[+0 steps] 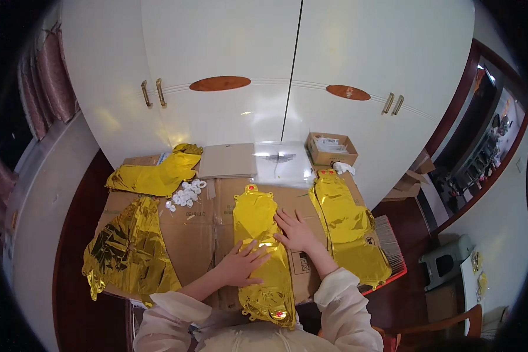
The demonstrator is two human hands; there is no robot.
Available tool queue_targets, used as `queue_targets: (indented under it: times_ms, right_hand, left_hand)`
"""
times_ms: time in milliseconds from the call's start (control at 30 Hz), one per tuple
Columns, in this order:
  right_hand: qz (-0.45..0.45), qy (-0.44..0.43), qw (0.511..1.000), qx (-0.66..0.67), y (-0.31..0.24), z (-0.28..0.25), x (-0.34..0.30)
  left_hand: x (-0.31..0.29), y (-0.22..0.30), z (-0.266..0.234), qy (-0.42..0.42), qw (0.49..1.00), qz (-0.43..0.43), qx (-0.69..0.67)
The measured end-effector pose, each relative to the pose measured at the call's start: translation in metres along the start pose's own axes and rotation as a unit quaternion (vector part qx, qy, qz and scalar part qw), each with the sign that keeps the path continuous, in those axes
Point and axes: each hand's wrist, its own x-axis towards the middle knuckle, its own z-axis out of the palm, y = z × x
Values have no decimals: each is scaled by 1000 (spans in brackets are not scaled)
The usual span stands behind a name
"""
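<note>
A flat gold foil balloon [255,217] lies lengthwise on the cardboard work surface in front of me, small red marks at its two ends. My left hand [244,265] rests flat on its lower half, fingers spread. Higher up, my right hand [294,230] lies along its right edge with the fingers stretched out. Neither hand grips anything. To the right is a stack of similar gold foil balloons [346,220]. On the left lie a crumpled gold foil sheet [129,249] and, farther back, another folded gold foil piece [164,173].
White ring-like pieces [186,194] are heaped left of centre. Behind stand a grey-brown cardboard stack [227,161], a clear plastic packet [283,164] and an open box [334,154] of small packets. A red-edged tray [393,252] of thin sticks sits right; white cupboards [217,47] rise behind.
</note>
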Motion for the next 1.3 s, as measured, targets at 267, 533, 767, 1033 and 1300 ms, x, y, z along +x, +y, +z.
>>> queue_targets:
  times_ms: [267, 533, 767, 1033, 1300]
  right_hand:
    - [34, -138, 989, -37, 11, -22, 20]
    - [30, -70, 996, 39, 22, -18, 41]
    - [-11, -31, 999, 25, 3, 9, 66]
    - [-34, -12, 999, 27, -7, 15, 74]
    - [-37, -18, 999, 29, 0, 17, 77]
  left_hand:
    - [1, 0, 3, -7, 1000, 3, 18]
    - [-1, 1, 3, 5, 1000, 0, 17]
    - [-5, 4, -2, -1, 999, -5, 34]
    - [-16, 3, -2, -6, 999, -25, 28]
    - [-16, 5, -7, -32, 999, -32, 30]
